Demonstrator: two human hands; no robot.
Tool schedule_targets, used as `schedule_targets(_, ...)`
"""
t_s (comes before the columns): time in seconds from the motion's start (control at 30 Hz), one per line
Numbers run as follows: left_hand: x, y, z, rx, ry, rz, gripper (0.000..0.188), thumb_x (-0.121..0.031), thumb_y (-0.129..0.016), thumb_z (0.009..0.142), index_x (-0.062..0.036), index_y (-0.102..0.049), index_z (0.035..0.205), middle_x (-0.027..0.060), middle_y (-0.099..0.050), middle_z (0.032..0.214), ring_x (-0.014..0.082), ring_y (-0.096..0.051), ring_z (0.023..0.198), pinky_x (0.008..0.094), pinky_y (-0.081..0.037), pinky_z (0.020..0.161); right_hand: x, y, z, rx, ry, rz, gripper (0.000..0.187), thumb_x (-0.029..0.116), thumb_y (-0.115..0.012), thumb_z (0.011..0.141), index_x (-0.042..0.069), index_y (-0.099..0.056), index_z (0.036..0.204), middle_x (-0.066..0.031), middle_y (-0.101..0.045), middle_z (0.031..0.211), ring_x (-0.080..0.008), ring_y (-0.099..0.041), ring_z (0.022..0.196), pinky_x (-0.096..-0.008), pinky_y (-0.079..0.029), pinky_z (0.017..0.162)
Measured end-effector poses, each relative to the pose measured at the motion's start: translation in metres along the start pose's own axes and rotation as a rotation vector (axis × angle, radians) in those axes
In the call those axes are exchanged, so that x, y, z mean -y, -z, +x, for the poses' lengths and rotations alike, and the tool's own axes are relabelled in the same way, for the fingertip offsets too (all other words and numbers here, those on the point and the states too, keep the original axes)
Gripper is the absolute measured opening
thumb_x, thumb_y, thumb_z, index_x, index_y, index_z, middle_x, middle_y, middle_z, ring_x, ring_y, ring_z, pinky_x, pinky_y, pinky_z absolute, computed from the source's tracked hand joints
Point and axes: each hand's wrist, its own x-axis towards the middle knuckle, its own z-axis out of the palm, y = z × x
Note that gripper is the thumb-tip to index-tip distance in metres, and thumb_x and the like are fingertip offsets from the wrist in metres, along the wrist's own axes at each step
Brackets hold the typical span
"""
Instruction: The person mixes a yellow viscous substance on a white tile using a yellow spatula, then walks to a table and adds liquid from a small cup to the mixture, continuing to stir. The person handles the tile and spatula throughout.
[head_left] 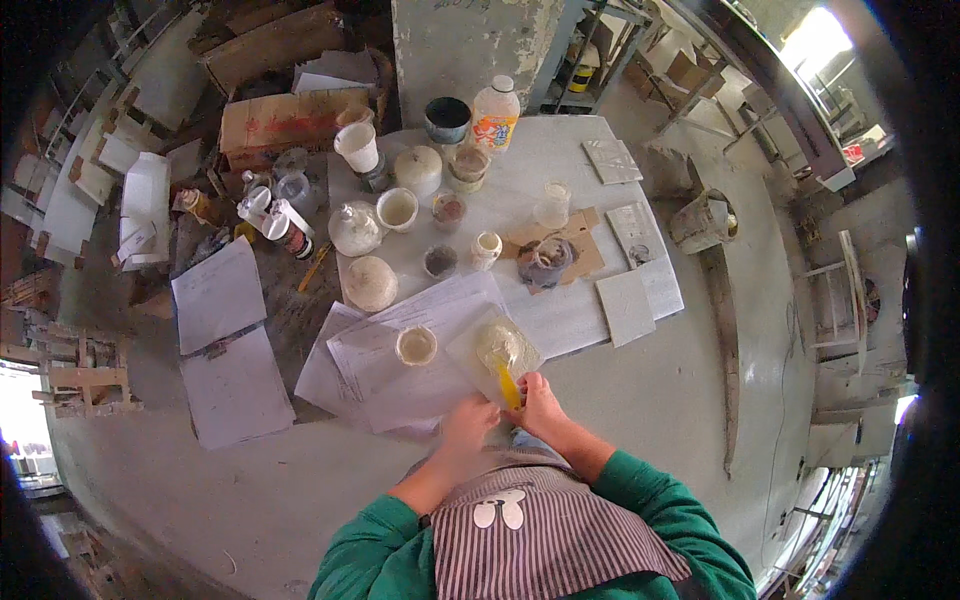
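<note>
My right hand (pixel 540 408) is closed round a yellow spatula (pixel 507 384). The spatula's far end meets a mound of cream paste (pixel 503 343) on a pale square tile (pixel 473 352), which lies over the papers at the table's near edge. My left hand (pixel 468 425) is beside the tile's near left corner, its fingers bent and too blurred to show whether they grip anything. Left of the tile, a round cup of cream material (pixel 416 345) stands on the printed papers (pixel 375 375).
Several cups and plaster-like domed pieces (pixel 370 284) crowd the table's left half. A white bottle (pixel 497 108) stands at the back. A dark-stained cup (pixel 546 262) rests on cardboard (pixel 587 240). Flat pale tiles (pixel 625 308) line the right edge; a bucket (pixel 705 222) stands beyond.
</note>
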Motion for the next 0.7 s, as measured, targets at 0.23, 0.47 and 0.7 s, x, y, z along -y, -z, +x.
schedule_targets(0.23,-0.040,0.010,0.021,0.098,0.321,-0.171,0.031,-0.010,-0.059,0.085,0.0037,-0.057,0.113,0.0086,-0.062,0.104,0.0209,-0.059,0.093,0.0364,-0.048,0.081,0.037,0.032,-0.007,0.009,0.089,-0.152,0.043,0.016,-0.060,0.084,0.002,-0.042,0.120,-0.0261,-0.054,0.109,-0.0422,-0.057,0.097,-0.0475,-0.048,0.081)
schedule_targets(0.47,-0.065,0.019,0.044,-0.055,0.161,-0.767,0.040,-0.004,-0.048,0.089,0.0020,-0.042,0.128,0.0120,-0.050,0.127,0.0252,-0.050,0.117,0.0412,-0.044,0.098,0.085,0.084,0.010,0.129,0.101,-0.235,0.028,0.017,-0.051,0.088,0.008,-0.053,0.114,-0.0245,-0.061,0.098,-0.0441,-0.060,0.091,-0.0496,-0.050,0.078)
schedule_targets(0.7,-0.108,0.022,0.043,-0.072,0.413,-1.256,0.050,-0.003,-0.051,0.088,0.0046,-0.035,0.135,0.0125,-0.046,0.135,0.0267,-0.048,0.123,0.0421,-0.043,0.104,0.077,0.129,0.000,0.027,0.065,-0.162,0.031,0.027,-0.051,0.093,0.011,-0.060,0.117,-0.0222,-0.064,0.093,-0.0397,-0.061,0.090,-0.0468,-0.049,0.078)
